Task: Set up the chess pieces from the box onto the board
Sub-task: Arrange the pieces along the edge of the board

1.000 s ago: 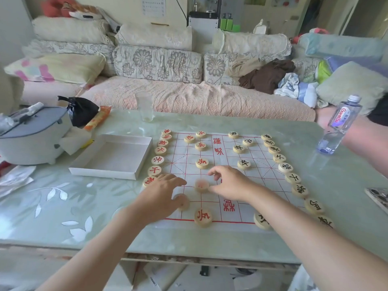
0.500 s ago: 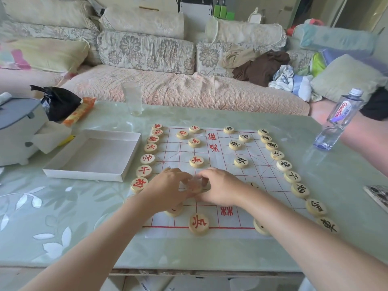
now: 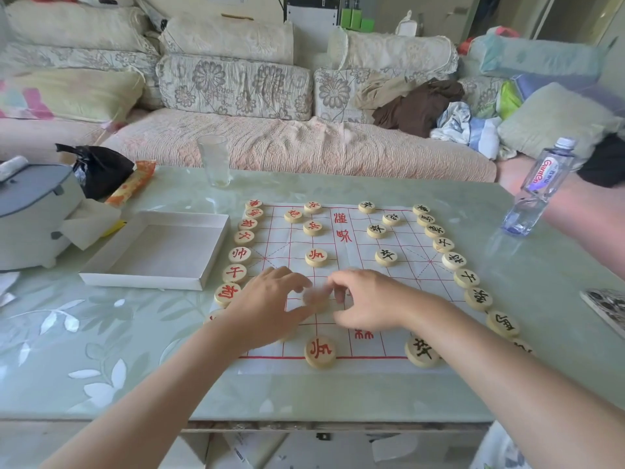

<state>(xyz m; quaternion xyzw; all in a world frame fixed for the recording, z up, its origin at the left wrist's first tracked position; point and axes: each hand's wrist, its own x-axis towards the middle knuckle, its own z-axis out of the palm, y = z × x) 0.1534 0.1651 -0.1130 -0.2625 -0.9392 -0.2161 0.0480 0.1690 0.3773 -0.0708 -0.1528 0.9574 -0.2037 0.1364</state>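
The white box (image 3: 159, 252) sits on the table (image 3: 101, 333), well left of the fingers. The left hand (image 3: 267, 309) is bent over the paper board (image 3: 341, 286). A blurry round chess piece (image 3: 313, 295) lies between both hands' fingertips. The right hand (image 3: 370, 301) curls beside it. I cannot tell which fingers grip it

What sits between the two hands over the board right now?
In the head view, a blurred round wooden chess piece lies between the left hand and right hand, over the white paper board. Its marking is unreadable, and whether any fingers grip it is unclear.
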